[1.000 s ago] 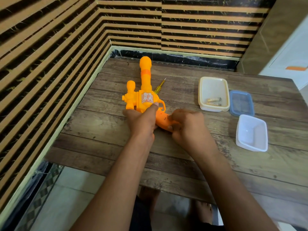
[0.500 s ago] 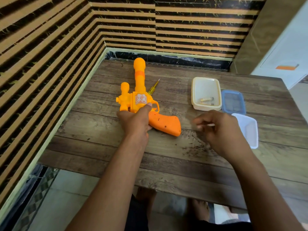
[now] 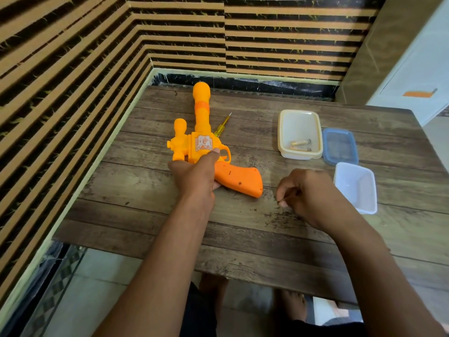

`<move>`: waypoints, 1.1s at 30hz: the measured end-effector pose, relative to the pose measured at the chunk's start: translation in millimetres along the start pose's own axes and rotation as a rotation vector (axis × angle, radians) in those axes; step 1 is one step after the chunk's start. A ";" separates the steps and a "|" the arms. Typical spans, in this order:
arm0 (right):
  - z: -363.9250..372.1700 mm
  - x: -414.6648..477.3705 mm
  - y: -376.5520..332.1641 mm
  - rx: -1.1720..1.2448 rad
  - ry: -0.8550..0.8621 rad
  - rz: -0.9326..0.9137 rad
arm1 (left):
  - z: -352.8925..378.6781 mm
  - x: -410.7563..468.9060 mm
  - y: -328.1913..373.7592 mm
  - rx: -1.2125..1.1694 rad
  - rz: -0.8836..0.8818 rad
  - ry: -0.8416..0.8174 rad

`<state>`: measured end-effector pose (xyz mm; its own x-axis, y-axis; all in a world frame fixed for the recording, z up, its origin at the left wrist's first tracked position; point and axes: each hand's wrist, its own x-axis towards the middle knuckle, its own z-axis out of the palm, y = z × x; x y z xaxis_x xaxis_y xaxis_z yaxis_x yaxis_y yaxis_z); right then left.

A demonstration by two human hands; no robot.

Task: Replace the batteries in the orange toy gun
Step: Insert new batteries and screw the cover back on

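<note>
The orange toy gun (image 3: 201, 142) lies flat on the wooden table (image 3: 243, 227), barrel pointing away from me and darker orange handle (image 3: 239, 178) pointing right. My left hand (image 3: 194, 176) grips the gun where body and handle meet, thumb by the trigger guard. My right hand (image 3: 306, 193) rests on the table just right of the handle, fingers curled with the tips pinched together; whether anything small sits between them is hidden. Two batteries (image 3: 300, 144) lie in a cream tub (image 3: 284, 132) at the right.
A yellow-handled screwdriver (image 3: 222, 126) lies behind the gun, partly hidden by it. A blue lid (image 3: 340, 145) sits beside the cream tub, and a white tub (image 3: 356, 188) stands close to my right hand. Striped walls close off the left and back.
My right hand left the gun handle, swung right toward the white tub, then came back left and down near the handle with fingers pinched. My left hand kept its grip on the gun.
</note>
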<state>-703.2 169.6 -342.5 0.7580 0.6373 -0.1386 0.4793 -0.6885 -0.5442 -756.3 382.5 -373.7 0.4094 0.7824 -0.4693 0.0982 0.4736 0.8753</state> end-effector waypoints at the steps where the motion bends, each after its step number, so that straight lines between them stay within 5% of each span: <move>1: -0.4 -0.2 -1.0 -0.013 -0.008 -0.007 | 0.0 0.0 -0.4 -0.003 0.002 -0.004; 7: 7.2 1.9 -4.8 -0.127 -0.057 -0.080 | -0.5 -0.9 0.5 -0.008 -0.002 -0.006; 16: 15.2 6.0 -22.6 0.212 0.274 -0.258 | -0.1 -3.7 1.6 -0.011 -0.007 0.004; 21: 33.3 20.7 -37.3 0.122 0.266 -0.403 | 0.0 -4.4 1.7 -0.014 0.002 0.004; 33: 47.8 31.7 -41.7 -0.076 0.285 -0.399 | 0.5 -5.7 1.3 -0.007 0.001 0.007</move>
<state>-720.3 235.0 -363.7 0.5945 0.7436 0.3060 0.7797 -0.4400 -0.4456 -758.1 378.5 -369.8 0.4032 0.7856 -0.4694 0.0919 0.4755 0.8749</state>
